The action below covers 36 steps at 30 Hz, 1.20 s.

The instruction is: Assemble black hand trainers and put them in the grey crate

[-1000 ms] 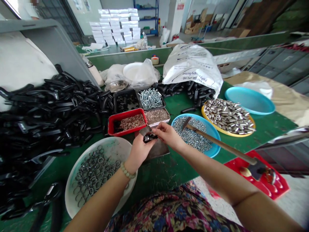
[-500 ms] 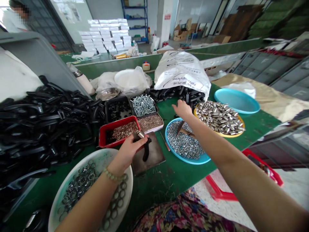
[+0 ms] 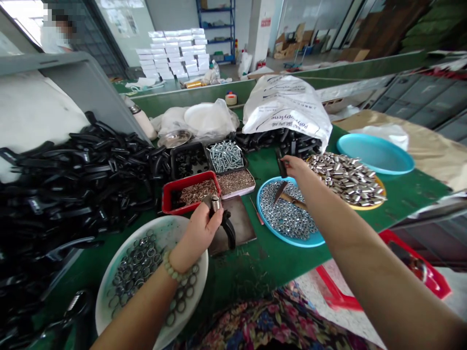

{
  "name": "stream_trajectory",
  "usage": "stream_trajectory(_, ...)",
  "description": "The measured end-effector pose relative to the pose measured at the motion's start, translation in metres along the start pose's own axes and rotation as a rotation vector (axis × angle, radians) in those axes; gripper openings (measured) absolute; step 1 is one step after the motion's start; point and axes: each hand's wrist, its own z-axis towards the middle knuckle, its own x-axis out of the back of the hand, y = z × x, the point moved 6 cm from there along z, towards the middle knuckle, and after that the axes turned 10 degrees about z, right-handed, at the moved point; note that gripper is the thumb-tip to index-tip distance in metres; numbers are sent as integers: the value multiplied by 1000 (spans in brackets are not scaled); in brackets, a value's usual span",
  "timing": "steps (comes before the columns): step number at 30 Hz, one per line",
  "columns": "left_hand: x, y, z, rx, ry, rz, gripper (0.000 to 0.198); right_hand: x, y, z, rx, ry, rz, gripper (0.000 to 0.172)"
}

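Grn tbl [image 3: 266, 262]; curved blk pc [image 3: 229, 230].

"What could be read there?"
"One word, 'Polypropylene', which ran across the white bag [image 3: 286, 99], bent by its folds."
"Was there more print on it?"
"Yes, smaller lines and characters, but they were too small to make out."
"And on the pillar [image 3: 258, 46]?"
"It bore a red sign [image 3: 266, 22]; its characters were too small to tell."
"The sheets [image 3: 122, 20] on the glass?"
"Those were too blurred to read."
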Motion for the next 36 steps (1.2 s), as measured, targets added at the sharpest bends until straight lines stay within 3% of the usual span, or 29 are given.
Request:
stream_trajectory(4, -2, -5, -8, 91, -68, -150, 23, -25, 1, -25, -45, -133, 166, 12)
stream_trajectory(8, -2, -10, -14, 159, -129, -137, 23, -60, 16, -93, -109, -373, 346, 36)
stream_trajectory(11, -5, -10, -17, 164, -165, -87, 22, -79, 33, -162, -121, -517, 166, 49)
stream_trajectory(14, -7, -6, -19, 119, -176, -51, 21, -90, 41, -216, -105, -649, -8, 40)
stream_trajectory(16, -8, -4, -21, 88, -179, -37, 22, -94, 41, -236, -117, -727, -4, 37)
stream_trajectory(19, -8, -2, -23, 66, -182, -24, 23, -95, 35, -248, -124, -783, 38, 39)
stream_trajectory(25, -6, 1, -28, 31, -182, -26, 20, -93, 28, -248, -108, -718, -110, 33)
stream_trajectory(32, -6, 8, -31, 16, -209, 48, 25, -99, 43, -252, -177, -702, -226, 41)
stream_trajectory(36, -4, 10, -32, -24, -213, 188, 26, -102, 38, -253, -19, -714, -340, 43)
